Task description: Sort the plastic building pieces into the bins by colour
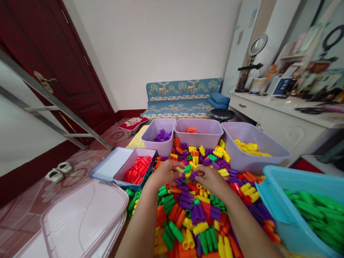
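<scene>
Hundreds of short plastic tube pieces (193,215) lie heaped on the floor right in front of you, in red, orange, yellow, green and purple, and both your hands are down in the far part of the heap. Your left hand (164,173) lies palm-down, fingers curled onto the pieces. Your right hand (212,180) sits just across from it, fingertips bent over a purple piece (194,176). Each grip is half closed, but I cannot tell whether either has pinched anything, because your fingers hide what lies under them.

The pieces look light, hard and smooth, so they would likely roll or skid out of a loose pinch. Holding one across its short barrel — thumb against forefinger — seems surest.

Beyond the heap stand three lilac bins:
- the left bin (150,133) holds purple pieces
- the middle bin (199,138) holds orange
- the right bin (242,161) holds yellow

A small box (121,171) of red pieces sits to your left, and a blue tub (285,172) of green ones is close on your right.
</scene>
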Motion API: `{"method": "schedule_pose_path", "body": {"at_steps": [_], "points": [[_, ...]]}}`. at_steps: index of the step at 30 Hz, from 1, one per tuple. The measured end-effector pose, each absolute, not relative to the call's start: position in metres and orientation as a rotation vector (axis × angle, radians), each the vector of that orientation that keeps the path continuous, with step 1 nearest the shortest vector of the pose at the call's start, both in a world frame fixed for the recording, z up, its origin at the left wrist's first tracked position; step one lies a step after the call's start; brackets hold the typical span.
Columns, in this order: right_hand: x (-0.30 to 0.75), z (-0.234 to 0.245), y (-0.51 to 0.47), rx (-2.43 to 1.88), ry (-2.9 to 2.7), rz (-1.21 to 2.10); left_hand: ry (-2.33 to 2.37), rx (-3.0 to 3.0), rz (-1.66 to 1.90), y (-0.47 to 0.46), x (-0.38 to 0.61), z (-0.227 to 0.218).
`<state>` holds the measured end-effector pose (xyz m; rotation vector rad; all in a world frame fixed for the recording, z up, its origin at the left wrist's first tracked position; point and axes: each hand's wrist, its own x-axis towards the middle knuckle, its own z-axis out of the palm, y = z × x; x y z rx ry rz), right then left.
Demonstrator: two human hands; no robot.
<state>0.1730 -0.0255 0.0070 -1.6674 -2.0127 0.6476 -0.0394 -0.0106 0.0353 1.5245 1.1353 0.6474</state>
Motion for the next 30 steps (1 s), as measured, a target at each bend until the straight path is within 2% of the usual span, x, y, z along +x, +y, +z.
{"method": "schedule_pose_path", "body": {"at_steps": [2, 4, 9, 11, 20, 26, 30], "points": [[0.172, 0.009, -0.026, -1.67, -2.021, 0.65, 1.177, 1.614, 0.588, -0.012, -0.046, 0.042], [0.172, 0.009, -0.027, -1.671, -2.032, 0.645, 1.198, 1.593, 0.679, -0.01, -0.048, 0.048], [0.171, 0.006, -0.026, -1.647, -2.027, 0.637, 1.104, 1.4, 1.531, 0.0, -0.043, 0.055], [0.171, 0.004, -0.025, -1.638, -2.021, 0.635, 1.038, 1.433, 1.625, 0.003, -0.041, 0.051], [0.176, 0.006, -0.025, -1.64, -2.049, 0.645, 1.251, 2.024, 1.041, 0.008, -0.031, 0.016], [0.184, -0.003, -0.018, -1.695, -1.932, 0.436, 1.21, 2.117, 0.91, 0.006, -0.01, -0.008], [0.181, -0.013, -0.017, -1.7, -1.952, 0.522, 1.146, 2.025, 0.828, 0.004, -0.005, -0.018]]}}
